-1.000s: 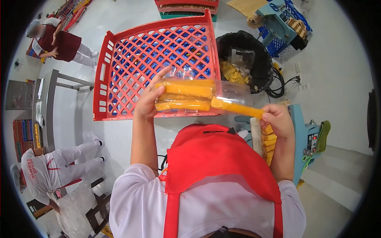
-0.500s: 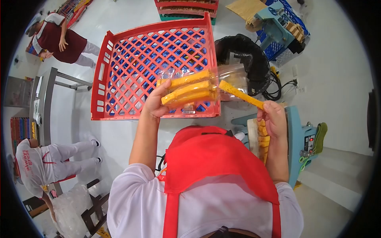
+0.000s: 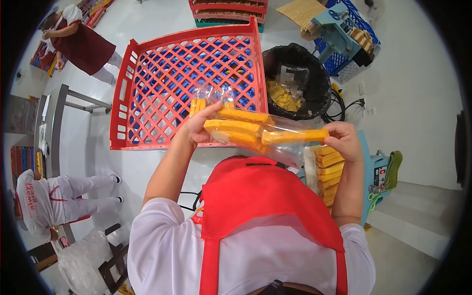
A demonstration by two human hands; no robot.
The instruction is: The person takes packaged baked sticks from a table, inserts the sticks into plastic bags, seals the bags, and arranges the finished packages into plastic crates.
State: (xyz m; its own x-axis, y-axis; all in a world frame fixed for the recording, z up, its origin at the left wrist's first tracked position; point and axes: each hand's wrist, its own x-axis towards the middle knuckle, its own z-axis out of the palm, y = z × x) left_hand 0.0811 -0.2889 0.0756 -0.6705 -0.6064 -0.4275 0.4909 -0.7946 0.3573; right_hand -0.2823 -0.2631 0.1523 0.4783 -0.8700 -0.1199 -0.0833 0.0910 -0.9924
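Note:
My left hand [image 3: 199, 127] is closed around a clear plastic bag [image 3: 291, 153] with several yellow bread-like sticks [image 3: 233, 129] in it, held over the crate's near edge. The fingers of my right hand [image 3: 343, 141] pinch the end of one more yellow stick [image 3: 297, 136]. Its far end lies inside the bag's mouth. Just beyond my left hand, bagged yellow sticks [image 3: 198, 105] are in the red crate [image 3: 126, 98]. Below my right hand, more loose sticks [image 3: 329, 169] lie stacked beside a light-blue machine [image 3: 369, 157], partly hidden by my forearm.
A bin lined with a black bag [image 3: 319, 91] holds yellow crumbs, right of the crate. Behind it stands another light-blue machine [image 3: 334, 32]. Stacked crates [image 3: 228, 10] are at the back. Two co-workers [image 3: 83, 44] are on the left, near a metal table [image 3: 59, 113].
The bag has come nearer to me and to the right. The stick in my right hand, outside the bag before, now has its far end inside. The standing co-worker's arm has risen.

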